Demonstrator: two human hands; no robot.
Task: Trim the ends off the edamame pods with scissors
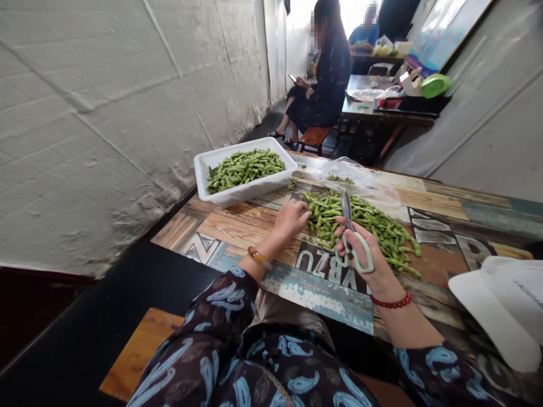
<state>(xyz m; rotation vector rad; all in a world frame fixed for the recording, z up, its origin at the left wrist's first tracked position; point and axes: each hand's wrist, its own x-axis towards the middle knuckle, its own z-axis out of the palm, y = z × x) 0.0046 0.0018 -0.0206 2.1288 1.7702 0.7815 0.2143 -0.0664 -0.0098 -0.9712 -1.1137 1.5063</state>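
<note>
With its fingers curled at the left edge of a heap of green edamame pods (373,220), my left hand (292,219) is closed. Whatever lies between its fingertips is too small to make out. My right hand (367,251) grips a pair of scissors (347,210) with pale green handles, held above the near side of the heap. The blades point up and away from me and look closed. Beyond my left hand stands a white plastic tub (250,192), with many more pods inside.
A clear plastic bag (356,175) with small green scraps lies behind the heap on the patterned table (237,226). At the right edge sits a white cap (500,305). A person (324,73) holding a phone sits on a stool beyond; another is further back.
</note>
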